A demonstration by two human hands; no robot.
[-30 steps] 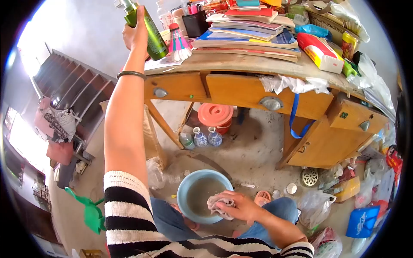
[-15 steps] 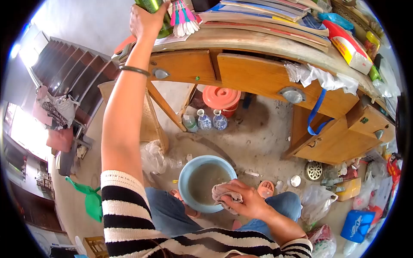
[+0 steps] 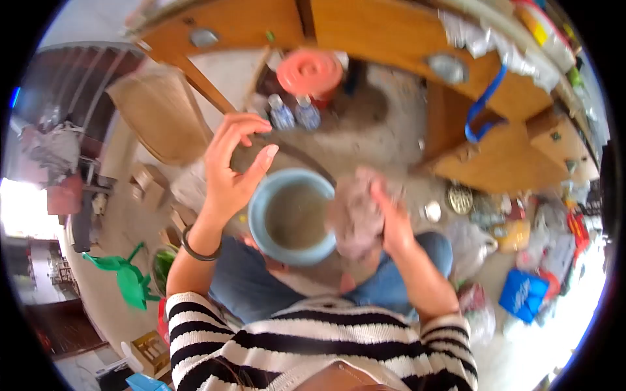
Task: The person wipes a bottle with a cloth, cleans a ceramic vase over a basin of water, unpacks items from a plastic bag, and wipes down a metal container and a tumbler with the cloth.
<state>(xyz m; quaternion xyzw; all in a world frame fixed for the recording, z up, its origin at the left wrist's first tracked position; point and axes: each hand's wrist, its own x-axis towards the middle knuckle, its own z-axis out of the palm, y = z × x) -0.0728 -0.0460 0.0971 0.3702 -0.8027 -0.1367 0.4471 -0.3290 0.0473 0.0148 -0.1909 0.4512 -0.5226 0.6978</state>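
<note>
My left hand (image 3: 236, 166) is raised over the left rim of the light blue basin (image 3: 256, 215). Its fingers are curved and apart from the thumb, with nothing between them. Greyish, cloudy water (image 3: 293, 218) fills part of the basin. On the basin's right side, my right hand (image 3: 394, 218) grips a crumpled greyish-pink cloth (image 3: 357, 215), which is blurred by motion. The cloth hangs near the basin's right rim.
A wooden desk (image 3: 385, 32) with drawers stands ahead. Beneath it are a lidded red bucket (image 3: 310, 73) and two blue-and-white vases (image 3: 282, 115). A green plastic stool (image 3: 132, 283) is at left; plastic bags (image 3: 471, 247) and a blue bag (image 3: 523, 295) lie at right.
My left hand has let go of the green bottle on the desk and come down beside the basin. My right hand has lifted the cloth, which is more spread out. The view has tilted down.
</note>
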